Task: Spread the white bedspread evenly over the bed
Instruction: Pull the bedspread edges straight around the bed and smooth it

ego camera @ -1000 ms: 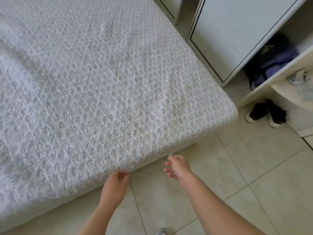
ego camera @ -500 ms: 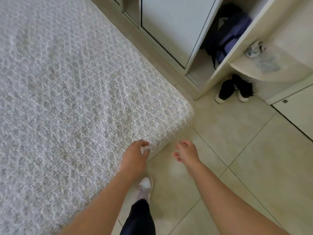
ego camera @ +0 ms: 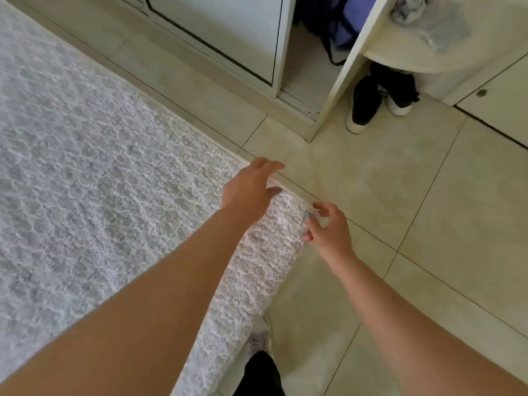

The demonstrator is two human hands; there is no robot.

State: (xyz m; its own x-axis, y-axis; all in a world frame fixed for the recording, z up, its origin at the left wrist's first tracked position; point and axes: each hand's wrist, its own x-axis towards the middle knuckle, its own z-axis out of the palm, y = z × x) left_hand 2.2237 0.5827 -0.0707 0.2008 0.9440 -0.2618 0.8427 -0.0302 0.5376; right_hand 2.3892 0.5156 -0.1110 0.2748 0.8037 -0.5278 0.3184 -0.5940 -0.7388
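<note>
The white, lace-patterned textured bedspread (ego camera: 94, 195) is lying flat across the bed, covering its top with only slight ripples. At the near corner it is draping down over the bed's edge toward the tiled floor.

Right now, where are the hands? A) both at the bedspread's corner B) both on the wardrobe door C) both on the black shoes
A: the left hand lies flat on the bedspread by its corner, and the right hand has its fingers at that same corner.

Left hand (ego camera: 250, 187) flat, fingers extended; right hand (ego camera: 328, 227) loosely curled
</note>
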